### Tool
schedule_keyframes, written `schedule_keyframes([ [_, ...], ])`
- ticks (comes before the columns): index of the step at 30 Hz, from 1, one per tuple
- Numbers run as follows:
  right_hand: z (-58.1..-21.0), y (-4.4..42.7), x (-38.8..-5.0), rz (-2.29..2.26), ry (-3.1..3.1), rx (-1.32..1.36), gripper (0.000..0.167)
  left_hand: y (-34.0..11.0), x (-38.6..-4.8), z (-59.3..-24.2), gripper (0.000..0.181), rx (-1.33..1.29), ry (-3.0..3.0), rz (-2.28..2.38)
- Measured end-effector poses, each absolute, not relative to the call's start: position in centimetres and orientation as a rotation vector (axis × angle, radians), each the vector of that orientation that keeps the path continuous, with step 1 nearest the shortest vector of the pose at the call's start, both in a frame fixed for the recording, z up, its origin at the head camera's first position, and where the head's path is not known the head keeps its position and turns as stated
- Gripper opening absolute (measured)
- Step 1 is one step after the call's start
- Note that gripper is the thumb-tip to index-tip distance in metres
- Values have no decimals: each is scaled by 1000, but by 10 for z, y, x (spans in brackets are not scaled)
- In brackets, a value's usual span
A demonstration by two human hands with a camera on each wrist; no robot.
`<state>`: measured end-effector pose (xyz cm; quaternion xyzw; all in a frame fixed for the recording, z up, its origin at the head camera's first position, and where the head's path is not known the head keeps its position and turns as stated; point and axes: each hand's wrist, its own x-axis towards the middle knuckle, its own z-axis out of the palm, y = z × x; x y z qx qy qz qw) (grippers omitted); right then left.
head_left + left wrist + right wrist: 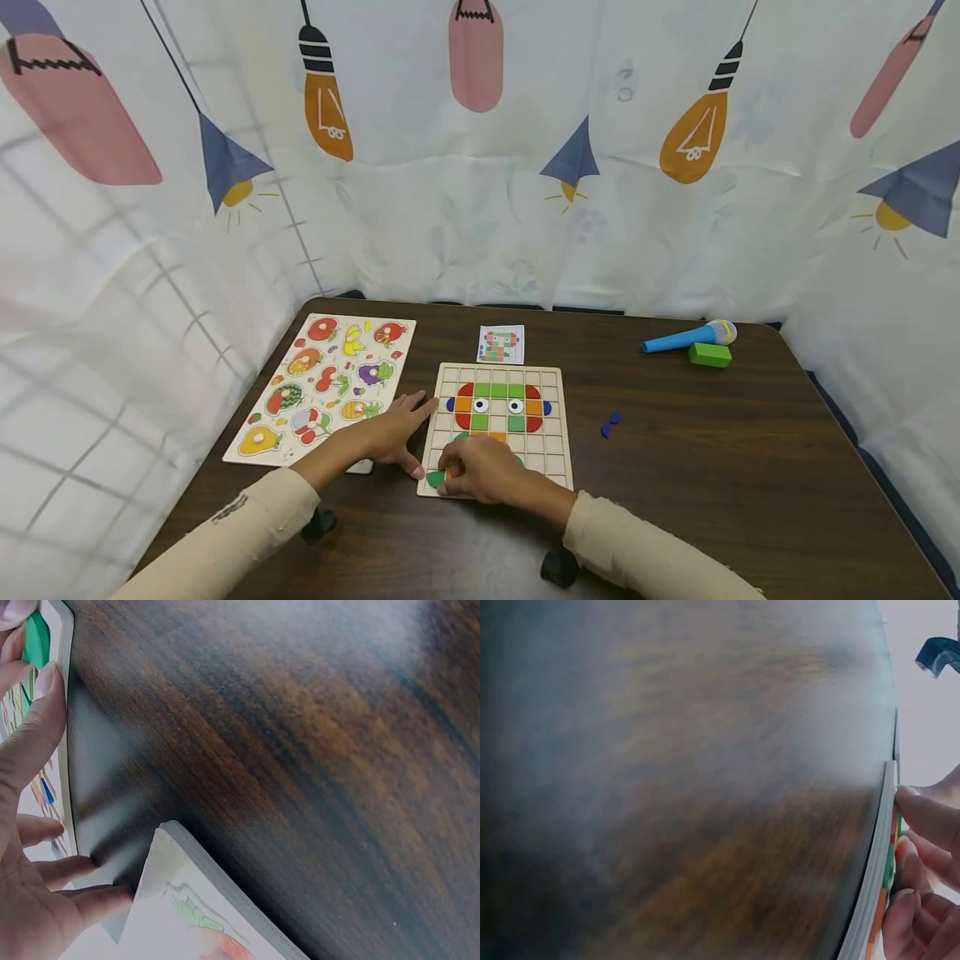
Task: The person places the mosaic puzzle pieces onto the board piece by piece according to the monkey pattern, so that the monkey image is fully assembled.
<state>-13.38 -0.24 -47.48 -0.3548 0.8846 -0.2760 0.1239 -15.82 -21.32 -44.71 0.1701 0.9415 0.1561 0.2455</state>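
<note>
In the head view, a square wooden grid board [555, 467] lies on the table, with red, orange, green and blue pieces and two eye pieces set in it. My left hand [393, 429] spreads its fingers along the board's left side, the thumb near the lower left corner. My right hand [480, 468] reaches over the lower rows, covering some of them. Its thumb and index finger pinch a rounded green piece [435, 479] at that corner. The green piece [36, 641] also shows between fingertips in the left wrist view. Behind the board lies a small pattern card [501, 344].
A fruit puzzle board [255, 433] lies to the left, close to my left forearm. Two small blue pieces [606, 430] rest right of the grid board. Farther right are a blue toy microphone [678, 340] and a green block [709, 355]. A printed curtain [480, 225] hangs behind the table.
</note>
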Motion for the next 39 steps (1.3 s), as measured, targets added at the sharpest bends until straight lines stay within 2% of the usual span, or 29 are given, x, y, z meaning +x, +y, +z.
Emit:
schedule_keyframes([
  [39,-472,-3,-137,-728,2663,-1070,17,-211,-157,-443,113,457,2559,418],
])
